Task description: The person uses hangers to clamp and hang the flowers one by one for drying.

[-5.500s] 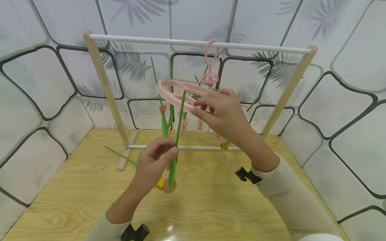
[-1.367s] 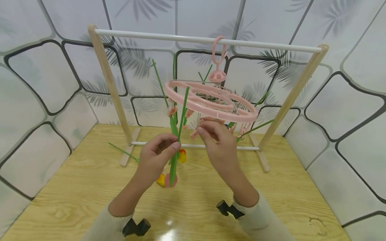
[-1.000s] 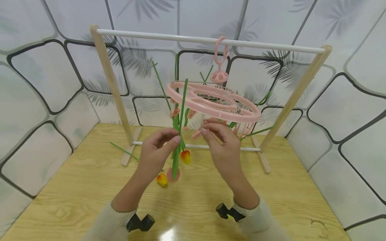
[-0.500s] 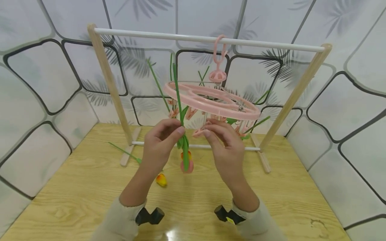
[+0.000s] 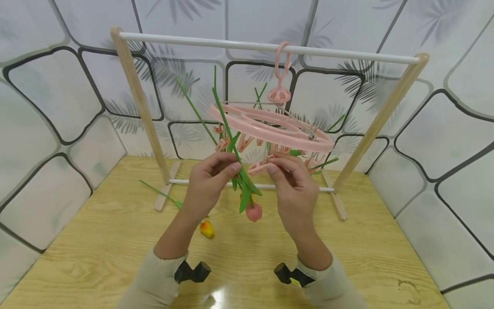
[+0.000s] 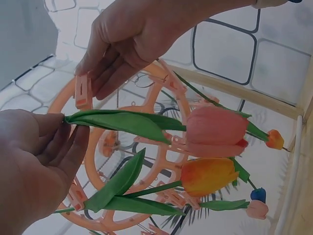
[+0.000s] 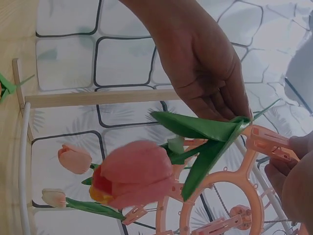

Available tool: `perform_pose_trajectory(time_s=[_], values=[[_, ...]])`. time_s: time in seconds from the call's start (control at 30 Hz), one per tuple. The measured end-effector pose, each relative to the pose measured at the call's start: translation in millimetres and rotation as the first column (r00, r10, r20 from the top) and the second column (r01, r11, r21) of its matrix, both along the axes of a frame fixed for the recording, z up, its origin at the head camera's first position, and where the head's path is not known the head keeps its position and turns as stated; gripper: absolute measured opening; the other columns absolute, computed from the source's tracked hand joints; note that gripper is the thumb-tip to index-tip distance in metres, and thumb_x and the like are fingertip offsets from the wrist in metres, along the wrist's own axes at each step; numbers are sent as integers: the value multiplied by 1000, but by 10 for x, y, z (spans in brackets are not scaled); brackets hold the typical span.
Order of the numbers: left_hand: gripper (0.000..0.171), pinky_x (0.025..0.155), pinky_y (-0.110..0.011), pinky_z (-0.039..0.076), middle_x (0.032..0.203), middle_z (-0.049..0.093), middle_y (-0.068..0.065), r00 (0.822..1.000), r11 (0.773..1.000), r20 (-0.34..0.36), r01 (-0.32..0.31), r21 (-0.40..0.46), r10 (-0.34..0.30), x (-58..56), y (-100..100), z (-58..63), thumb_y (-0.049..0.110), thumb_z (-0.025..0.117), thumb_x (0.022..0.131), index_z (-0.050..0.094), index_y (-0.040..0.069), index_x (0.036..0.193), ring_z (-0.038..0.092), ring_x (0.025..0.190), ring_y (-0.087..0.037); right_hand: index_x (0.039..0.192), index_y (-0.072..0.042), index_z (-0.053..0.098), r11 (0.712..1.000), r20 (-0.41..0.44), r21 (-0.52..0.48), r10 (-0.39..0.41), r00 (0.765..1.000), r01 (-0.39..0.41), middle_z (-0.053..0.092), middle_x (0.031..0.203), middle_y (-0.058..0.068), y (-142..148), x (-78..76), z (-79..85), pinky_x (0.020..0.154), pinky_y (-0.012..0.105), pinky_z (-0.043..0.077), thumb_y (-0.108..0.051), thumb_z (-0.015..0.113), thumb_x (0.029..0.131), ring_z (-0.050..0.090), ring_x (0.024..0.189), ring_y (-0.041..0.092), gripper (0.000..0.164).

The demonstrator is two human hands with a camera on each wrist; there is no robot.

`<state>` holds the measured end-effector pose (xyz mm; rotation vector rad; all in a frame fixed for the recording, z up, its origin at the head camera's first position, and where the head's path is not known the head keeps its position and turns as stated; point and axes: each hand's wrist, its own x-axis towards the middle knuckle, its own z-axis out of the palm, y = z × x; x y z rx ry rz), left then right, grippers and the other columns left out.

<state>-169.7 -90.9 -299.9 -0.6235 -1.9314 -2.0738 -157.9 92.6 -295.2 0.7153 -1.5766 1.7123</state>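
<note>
My left hand (image 5: 212,180) pinches the green stem of a pink artificial tulip (image 5: 254,212), which hangs bloom down. In the left wrist view the pink tulip (image 6: 215,131) shows large, its leaves by my fingertips. My right hand (image 5: 295,189) pinches a pink clothespin (image 5: 259,166) that hangs from the round pink drying hanger (image 5: 266,128). The clothespin (image 7: 269,141) lies right beside the tulip's stem in the right wrist view. Other tulips hang upside down from the hanger's pegs, among them a yellow-orange tulip (image 6: 208,177).
The hanger hooks over the white top rod (image 5: 216,43) of a wooden-sided rack (image 5: 140,107). A lower white rod (image 5: 179,182) runs behind my hands. A yellow-orange tulip (image 5: 207,229) lies on the wooden table (image 5: 96,249), left of centre.
My right hand has come down from the hanger's ring to a clothespin. My left hand has moved right and up, bringing the now tilted tulip stem close to that clothespin.
</note>
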Motion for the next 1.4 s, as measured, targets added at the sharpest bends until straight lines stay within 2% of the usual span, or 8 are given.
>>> perform_pose_trajectory(time_s=[0.17, 0.3, 0.4, 0.63, 0.93, 1.03, 1.27, 1.4], values=[[20, 80, -33, 61, 95, 70, 2, 997, 996, 23, 79, -42, -78, -29, -17, -30, 5, 65, 98, 65, -6, 115, 68, 85, -13, 103, 7, 73, 999, 14, -14, -32, 999, 32, 69, 105, 11, -13, 3, -19, 87, 27, 59, 5, 69, 92, 67, 99, 21, 12], [16, 82, -40, 61, 94, 70, 3, 992, 990, 25, 123, -68, -121, -29, -35, -36, 4, 63, 99, 65, -5, 112, 68, 85, -13, 103, 4, 75, 999, 17, -26, -44, 999, 44, 70, 102, 14, -24, 3, -35, 85, 29, 60, 2, 71, 92, 68, 98, 22, 12], [15, 83, -42, 60, 93, 70, 4, 990, 987, 13, 142, -76, -141, -17, -43, -30, 4, 62, 99, 64, -6, 111, 69, 84, -14, 102, 5, 74, 999, 11, -30, -34, 999, 34, 71, 101, 12, -34, 6, -43, 85, 30, 60, 1, 71, 92, 69, 98, 22, 12], [18, 82, -38, 61, 94, 70, 4, 984, 983, -4, 175, -55, -175, -16, -43, -42, 5, 64, 99, 63, -8, 111, 68, 84, -14, 102, 11, 71, 999, -1, -37, -18, 1000, 18, 71, 100, 5, -43, 17, -38, 83, 27, 60, 0, 69, 93, 68, 98, 21, 14], [19, 82, -35, 61, 95, 69, 2, 979, 979, -27, 202, -9, -202, -23, -40, -45, 4, 61, 100, 61, -11, 111, 70, 85, -14, 102, 6, 73, 999, -18, -30, -17, 1000, 17, 70, 100, 11, -44, 5, -46, 80, 25, 59, -2, 71, 93, 69, 97, 20, 12], [19, 81, -34, 61, 95, 69, 2, 978, 979, -34, 206, -4, -206, -23, -34, -44, 3, 61, 100, 60, -12, 112, 70, 84, -14, 101, 9, 72, 999, -18, -25, -22, 1000, 21, 70, 99, 11, -45, 4, -47, 79, 25, 59, -2, 70, 93, 68, 97, 20, 14], [19, 80, -32, 61, 97, 69, 2, 977, 977, -33, 211, 13, -210, -31, -30, -47, 2, 60, 100, 60, -12, 113, 70, 84, -14, 101, 3, 73, 999, 6, -35, -5, 1000, 5, 69, 101, 13, -60, 11, -53, 86, 29, 60, -4, 70, 94, 68, 101, 22, 11], [18, 81, -32, 61, 98, 69, 2, 980, 980, -23, 198, 10, -198, -39, -34, -50, 1, 60, 100, 61, -11, 114, 70, 85, -15, 102, 5, 71, 999, 4, -36, 9, 1000, -8, 69, 105, 11, -72, 9, -60, 89, 31, 59, -5, 70, 95, 68, 105, 23, 12]])
